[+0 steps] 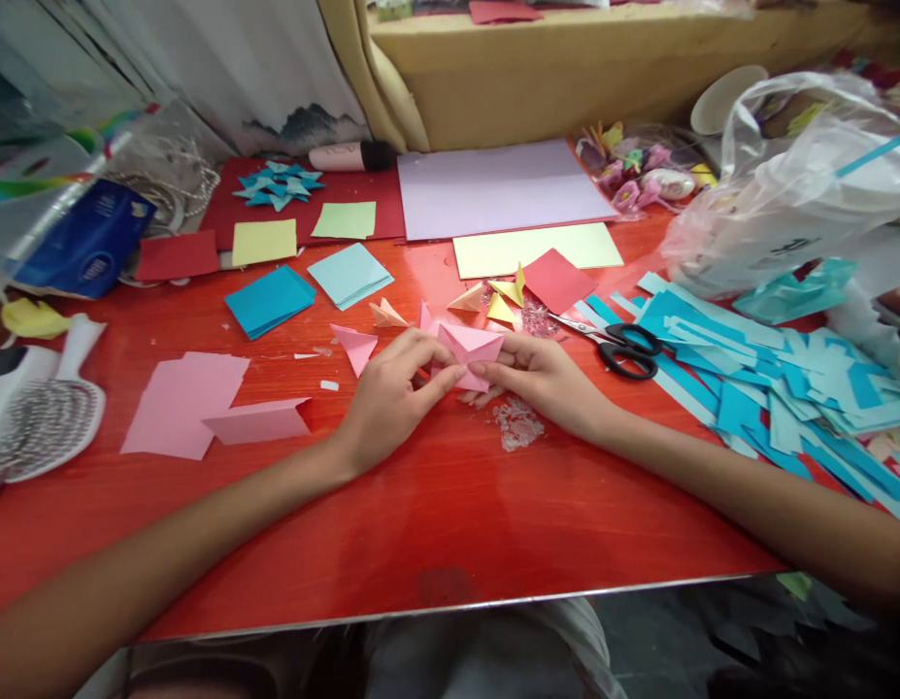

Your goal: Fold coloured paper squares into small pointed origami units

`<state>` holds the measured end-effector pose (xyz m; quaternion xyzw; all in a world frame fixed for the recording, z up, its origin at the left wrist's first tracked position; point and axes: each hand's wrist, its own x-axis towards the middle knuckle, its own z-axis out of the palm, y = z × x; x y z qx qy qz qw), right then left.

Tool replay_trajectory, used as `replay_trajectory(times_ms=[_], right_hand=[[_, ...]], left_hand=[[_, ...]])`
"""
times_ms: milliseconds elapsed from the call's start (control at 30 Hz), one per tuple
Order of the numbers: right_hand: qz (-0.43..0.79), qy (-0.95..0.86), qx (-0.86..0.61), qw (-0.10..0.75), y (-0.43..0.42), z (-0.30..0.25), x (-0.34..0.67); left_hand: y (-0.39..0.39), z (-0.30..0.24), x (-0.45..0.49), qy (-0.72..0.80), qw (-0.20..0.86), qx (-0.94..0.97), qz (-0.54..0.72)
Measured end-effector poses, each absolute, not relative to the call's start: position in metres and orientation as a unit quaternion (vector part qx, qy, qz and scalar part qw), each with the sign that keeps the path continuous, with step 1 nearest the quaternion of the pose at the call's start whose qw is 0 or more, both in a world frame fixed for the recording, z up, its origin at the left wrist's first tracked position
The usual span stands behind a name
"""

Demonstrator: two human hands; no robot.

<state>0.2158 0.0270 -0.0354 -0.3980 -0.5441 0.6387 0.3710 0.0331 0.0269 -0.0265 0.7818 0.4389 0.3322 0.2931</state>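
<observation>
Both hands meet over a red table (pixel 435 515) and pinch a folded pink paper piece (pixel 468 347). My left hand (pixel 391 398) grips its left side with thumb and fingers closed. My right hand (pixel 541 374) holds its right side, fingers curled around the edge. Another folded pink triangle (pixel 356 345) lies just left of the hands. Small yellow and peach folded pieces (pixel 493 296) sit just beyond the hands.
Black-handled scissors (pixel 624 348) lie right of my right hand, beside a heap of blue paper strips (pixel 770 388). Pink sheets (pixel 194 408) lie at left, blue and green squares (pixel 311 277) further back, a white hairbrush (pixel 42 417) at far left, a plastic bag (pixel 784 184) at back right.
</observation>
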Motion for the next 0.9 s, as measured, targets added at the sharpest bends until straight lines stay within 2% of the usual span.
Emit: replay_trajectory(times_ms=[567, 900], right_hand=[[0.644, -0.598, -0.378, 0.291, 0.0264, -0.0313, 0.2178], [0.641, -0.594, -0.391, 0.288, 0.0255, -0.0287, 0.2156]], left_hand=[[0.021, -0.0275, 0.0336, 0.464, 0.292, 0.766, 0.336], [0.0209, -0.0288, 0.0333, 0.47, 0.332, 0.745, 0.339]])
